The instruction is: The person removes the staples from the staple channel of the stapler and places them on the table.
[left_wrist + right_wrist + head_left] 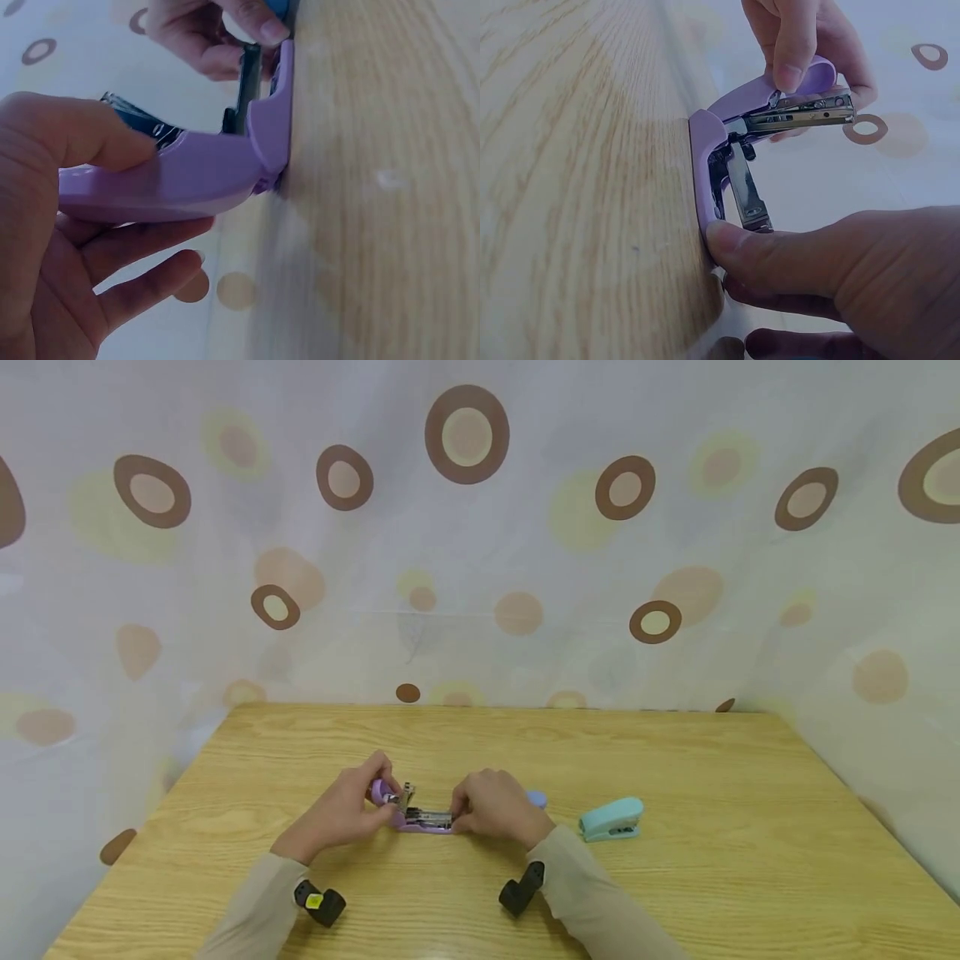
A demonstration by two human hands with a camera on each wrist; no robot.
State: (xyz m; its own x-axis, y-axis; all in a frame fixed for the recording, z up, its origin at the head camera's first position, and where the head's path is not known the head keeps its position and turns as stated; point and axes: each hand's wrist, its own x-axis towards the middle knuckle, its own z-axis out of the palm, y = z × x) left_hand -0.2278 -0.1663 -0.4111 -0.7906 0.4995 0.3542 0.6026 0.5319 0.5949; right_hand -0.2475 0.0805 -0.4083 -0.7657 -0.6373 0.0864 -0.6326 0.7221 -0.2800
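Note:
A purple stapler (426, 828) sits on the wooden table, its top cover swung up and back so the metal staple channel shows. My left hand (347, 806) grips the raised purple cover (172, 176), thumb on the inner side and fingers on the outer. At the front end of the base, my right hand (497, 808) pinches the purple base (703, 169) between thumb and fingers. Between the two purple parts stands the metal channel (746, 184), tilted up off the base. Whether staples lie in it I cannot tell.
A light teal stapler (611, 820) stands on the table right of my right hand. Just behind that hand a blue object (536, 798) is partly hidden. A patterned cloth (465, 543) hangs along the back and sides of the wooden table (720, 760).

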